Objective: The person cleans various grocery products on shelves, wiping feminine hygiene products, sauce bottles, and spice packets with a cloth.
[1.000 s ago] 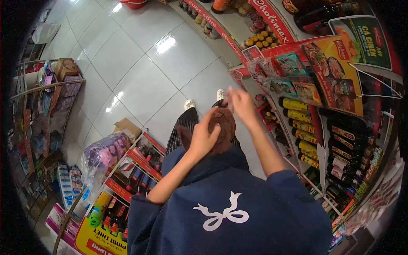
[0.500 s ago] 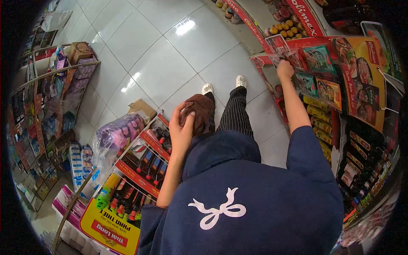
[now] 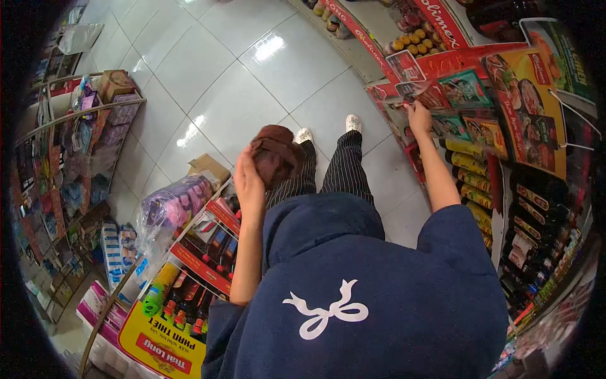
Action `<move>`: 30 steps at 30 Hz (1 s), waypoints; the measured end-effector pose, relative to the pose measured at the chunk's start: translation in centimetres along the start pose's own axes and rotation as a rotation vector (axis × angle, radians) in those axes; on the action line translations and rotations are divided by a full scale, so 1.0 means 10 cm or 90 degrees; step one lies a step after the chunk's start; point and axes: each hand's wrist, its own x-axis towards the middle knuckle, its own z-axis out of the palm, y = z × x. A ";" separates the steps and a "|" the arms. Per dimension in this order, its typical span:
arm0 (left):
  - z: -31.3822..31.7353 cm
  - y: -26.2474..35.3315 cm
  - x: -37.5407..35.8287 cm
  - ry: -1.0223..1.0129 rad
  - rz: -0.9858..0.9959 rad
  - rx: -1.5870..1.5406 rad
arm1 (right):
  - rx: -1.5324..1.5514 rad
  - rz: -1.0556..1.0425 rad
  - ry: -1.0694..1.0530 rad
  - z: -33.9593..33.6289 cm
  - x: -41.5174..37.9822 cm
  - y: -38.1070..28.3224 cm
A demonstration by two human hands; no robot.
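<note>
A bunched brown cloth [image 3: 278, 156] is in my left hand [image 3: 250, 183], which is closed around its left side, in front of my body. Part of the fingers is hidden behind the cloth. My right hand [image 3: 418, 120] reaches out to a rack of seasoning packets on the right. Its fingers are pinched at the left edge of the rack, by a red packet [image 3: 432, 98]; what lies between them is too small to make out. A green packet [image 3: 465, 88] hangs just right of that hand.
Bottles [image 3: 189, 297] stand on a yellow-fronted shelf at my left. Beside it are a plastic-wrapped purple bundle [image 3: 173, 205] and a cardboard box [image 3: 208, 167]. Yellow packs [image 3: 470, 183] and dark bottles [image 3: 527, 234] line the right shelf. White floor tiles [image 3: 252, 82] stretch ahead.
My right hand has moved slightly down and left along the packet rack. The brown cloth has turned and shifted left in my left hand, whose fingers are now straighter.
</note>
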 end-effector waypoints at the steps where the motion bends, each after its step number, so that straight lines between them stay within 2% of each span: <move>1: -0.01 -0.03 0.01 0.010 -0.003 -0.047 | 0.020 0.032 0.022 -0.14 -0.13 -0.16; 2: 0.00 0.04 0.01 -0.008 -0.019 -0.049 | 0.041 0.062 0.045 -0.24 -0.24 -0.28; 5: -0.07 -0.16 0.13 0.013 -0.045 -0.022 | 0.188 -0.105 0.249 -0.32 -0.52 -0.40; 6: -0.05 -0.17 0.13 0.022 0.038 0.064 | 0.251 -0.162 0.343 -0.40 -0.62 -0.53; 8: 0.01 -0.17 0.13 0.038 0.204 0.235 | 0.355 -0.113 0.263 -0.67 -0.94 -0.78; 9: 0.03 -0.17 0.13 -0.039 0.171 0.186 | 0.404 -0.087 0.221 -0.81 -1.08 -0.86; 11: 0.05 -0.16 0.11 -0.195 0.102 0.086 | 0.642 -0.084 0.092 -1.00 -1.27 -0.93; 15: 0.18 -0.07 0.09 -0.434 0.166 0.143 | 0.997 -0.001 -0.190 -1.34 -1.59 -1.27; 17: 0.16 0.08 0.08 -0.688 0.035 0.159 | 1.048 -0.020 -0.315 -1.40 -1.69 -1.40; 18: 0.24 0.30 -0.01 -0.720 -0.066 0.193 | 1.097 -0.006 -0.373 -1.41 -1.72 -1.45; 19: 0.24 0.41 -0.03 -0.724 -0.097 0.133 | 1.143 0.007 -0.429 -1.41 -1.73 -1.46; 20: 0.25 0.48 -0.04 -0.725 -0.128 0.072 | 1.458 -0.105 -0.698 -1.27 -1.65 -1.49; 21: 0.25 0.49 -0.06 -0.722 -0.161 0.011 | 1.422 -0.073 -0.644 -1.23 -1.69 -1.45; 22: 0.22 0.46 -0.07 -0.621 -0.106 0.031 | 1.386 -0.043 -0.590 -1.19 -1.72 -1.43; 23: 0.22 0.47 -0.11 -0.521 -0.122 -0.021 | 1.349 -0.013 -0.537 -1.21 -1.76 -1.50; 24: 0.24 0.45 -0.12 -0.479 -0.126 -0.105 | 1.531 -0.172 -0.691 -1.18 -1.76 -1.63; 25: 0.26 0.43 -0.10 -0.435 -0.128 -0.190 | 1.295 -0.051 -0.618 -0.96 -1.78 -1.61; 27: 0.26 0.43 -0.05 -0.436 -0.053 -0.234 | 1.004 -0.135 -0.685 -1.15 -1.88 -1.84; 28: 0.25 0.48 -0.04 -0.418 -0.038 -0.231 | 0.979 -0.168 -0.631 -1.23 -2.01 -2.02; 29: 0.24 0.50 -0.04 -0.398 -0.024 -0.229 | 0.977 -0.194 -0.669 -1.13 -2.07 -2.06; 30: 0.19 0.49 0.01 -0.402 -0.078 -0.224 | 1.007 -0.207 -0.633 -1.06 -2.15 -2.15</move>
